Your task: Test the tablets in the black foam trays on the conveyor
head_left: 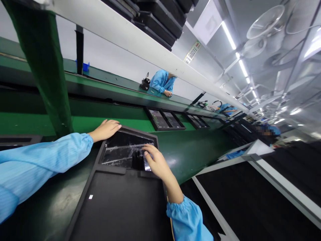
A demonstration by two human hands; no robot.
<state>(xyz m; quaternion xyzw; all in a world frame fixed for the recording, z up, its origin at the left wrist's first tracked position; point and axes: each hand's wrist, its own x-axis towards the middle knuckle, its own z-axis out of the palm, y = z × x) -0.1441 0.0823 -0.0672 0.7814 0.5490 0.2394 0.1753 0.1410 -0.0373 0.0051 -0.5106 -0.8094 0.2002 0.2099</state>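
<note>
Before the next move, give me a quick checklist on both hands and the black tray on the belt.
1. Left hand on far corner of the black tray: ok.
2. Right hand fingers on the glossy panel: ok.
3. Glossy panel lying in its recess: ok.
4. Right hand gripping anything: cannot tell.
5. Black tray flat on the green belt: ok.
6. Other trays farther along stand apart: ok.

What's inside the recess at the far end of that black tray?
A glossy dark panel under wrinkled clear film fills the recess of the black tray. The right hand rests on its right edge; the left hand touches the tray's far corner. Anything beneath the panel is covered.
</note>
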